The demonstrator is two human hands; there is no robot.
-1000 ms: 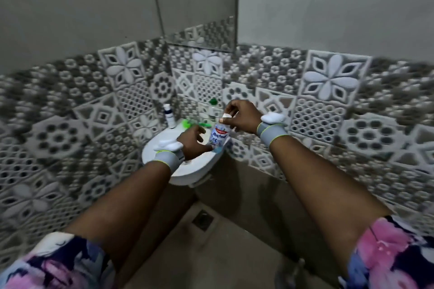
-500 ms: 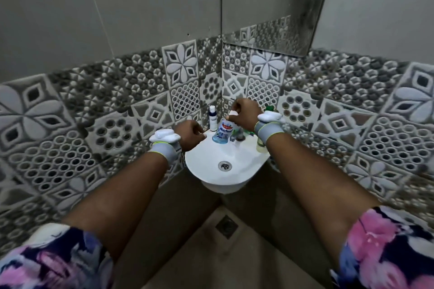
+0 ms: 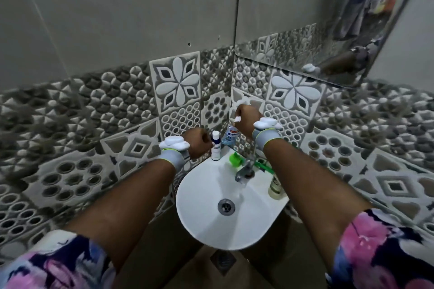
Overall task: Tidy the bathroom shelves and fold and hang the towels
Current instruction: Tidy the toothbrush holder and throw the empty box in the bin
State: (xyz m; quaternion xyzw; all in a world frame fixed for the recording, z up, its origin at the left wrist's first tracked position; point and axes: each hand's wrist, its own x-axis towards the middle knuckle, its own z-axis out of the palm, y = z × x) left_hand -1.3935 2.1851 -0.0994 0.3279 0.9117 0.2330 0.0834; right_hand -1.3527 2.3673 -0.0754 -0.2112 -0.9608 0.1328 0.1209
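Through the head camera, my right hand (image 3: 246,119) pinches the white cap of the mouthwash bottle (image 3: 232,136), which stands at the back corner of the sink (image 3: 187,197) against the tiles. I judge it to be light, rigid plastic, slick if wet, so the body offers a surer hold than the cap. My left hand (image 3: 198,142) is curled just beside a small white bottle (image 3: 215,145); whether it grips it, I cannot tell.

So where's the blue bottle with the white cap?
In the head view, the blue bottle is at the back corner of the sink, just right of the small white bottle, with the right hand gripping its cap.
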